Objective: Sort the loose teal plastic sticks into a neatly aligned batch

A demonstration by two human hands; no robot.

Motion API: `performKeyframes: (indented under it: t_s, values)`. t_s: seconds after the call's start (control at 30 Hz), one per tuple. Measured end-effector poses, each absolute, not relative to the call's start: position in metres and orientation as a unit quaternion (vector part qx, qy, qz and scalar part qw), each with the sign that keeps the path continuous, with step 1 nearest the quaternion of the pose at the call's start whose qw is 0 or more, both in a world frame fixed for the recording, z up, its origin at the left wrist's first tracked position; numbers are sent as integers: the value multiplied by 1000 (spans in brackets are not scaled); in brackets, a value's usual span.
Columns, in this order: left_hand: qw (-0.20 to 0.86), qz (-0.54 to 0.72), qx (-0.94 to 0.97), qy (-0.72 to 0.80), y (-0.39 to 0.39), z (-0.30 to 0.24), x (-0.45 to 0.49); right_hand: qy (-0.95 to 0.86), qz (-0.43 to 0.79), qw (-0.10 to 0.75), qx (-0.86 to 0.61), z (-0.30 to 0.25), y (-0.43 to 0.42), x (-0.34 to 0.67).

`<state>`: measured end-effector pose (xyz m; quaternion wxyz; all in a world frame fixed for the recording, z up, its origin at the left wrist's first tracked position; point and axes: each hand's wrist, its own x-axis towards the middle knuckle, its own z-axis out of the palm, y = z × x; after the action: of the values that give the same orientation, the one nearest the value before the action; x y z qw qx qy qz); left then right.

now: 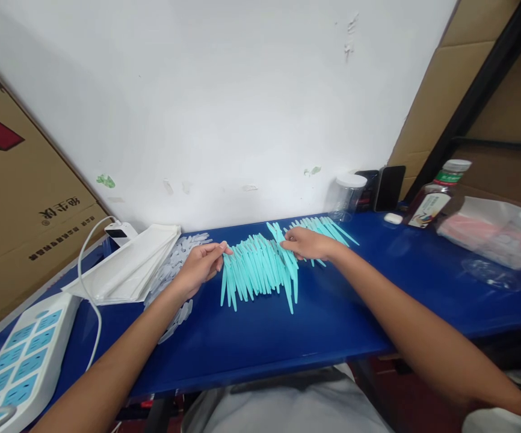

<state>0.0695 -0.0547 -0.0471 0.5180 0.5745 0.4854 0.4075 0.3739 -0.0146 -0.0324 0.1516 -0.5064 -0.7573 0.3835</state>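
Nearest the person, at the left edge of the blue bench (287, 337), lies a white power strip (21, 361) with pale blue sockets, its cable curling back toward a white charger (120, 231). Beyond it the two bare forearms reach in to the turquoise pieces (255, 270): slim, flat plastic slivers, broad at the far end and tapering to a point toward the person, lying side by side in a tight row at the middle of the bench. The left hand (201, 264) meets the row's left end with its fingers half curled and the thumb tip against the outermost piece, closed round nothing. The right hand (308, 243) lies palm down over the right end, fingers bent onto the pieces; whether they pinch any cannot be told. The pieces look very light, stiff and smooth, so they probably slide and scatter easily on the glossy surface; the thin points may flex or snap, and the broad far ends seem the safer place to take hold, or the row's two flanks when many are squeezed together. Under the left wrist spreads a heap of clear pieces (174, 282), touching a stack of white paper sleeves (129, 267). Just behind the right hand fans a second turquoise batch (328, 228). Farther back, against the white wall, stand a clear jar (348, 198) with a white lid, a dark phone (389, 187) and a labelled bottle (436, 195).
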Motion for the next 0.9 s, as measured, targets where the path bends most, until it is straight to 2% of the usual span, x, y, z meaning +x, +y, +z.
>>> performKeyframes:
  t_s: [0.13,0.33,0.5,0.9]
  values:
    - [533,417,562,476,-54,-47,69,-712,470,214,-476,-32,-18,370]
    - [546,446,524,477,-49,-52,62,-683,554,200,-431,-27,-25,362]
    - [539,472,503,483,-46,-53,59,-637,620,230,-397,-21,-30,357]
    - [538,482,497,481,-45,-54,59,-559,647,332,-399,-32,-25,354]
